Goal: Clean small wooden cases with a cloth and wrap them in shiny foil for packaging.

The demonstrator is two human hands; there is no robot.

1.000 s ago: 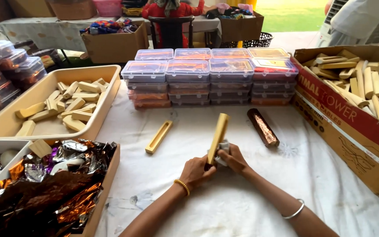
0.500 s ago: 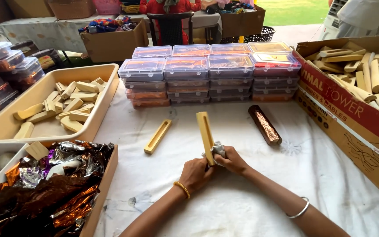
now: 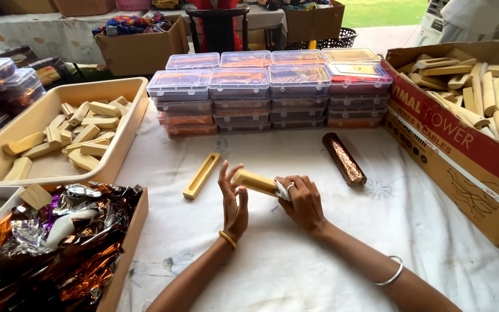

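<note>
Head view: right hand (image 3: 303, 201) pinches wooden block (image 3: 253, 181) plus white cloth (image 3: 284, 189) at the block's right end. Block lies near-level, its left end touching the spread-fingered left hand (image 3: 233, 203). Grooved block (image 3: 201, 175) on table (image 3: 295, 260), left.

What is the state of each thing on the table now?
Wooden bar: held level above the cloth, right hand gripping one end with a small rag.
Left hand: open, fingers spread, at the bar's other end.
Grooved wooden piece: lying flat, groove up.
Foil-wrapped bar: wrapped, lying flat.
Clear plastic boxes: lids shut, stacked.
Cardboard box: open, full of wooden pieces.
</note>
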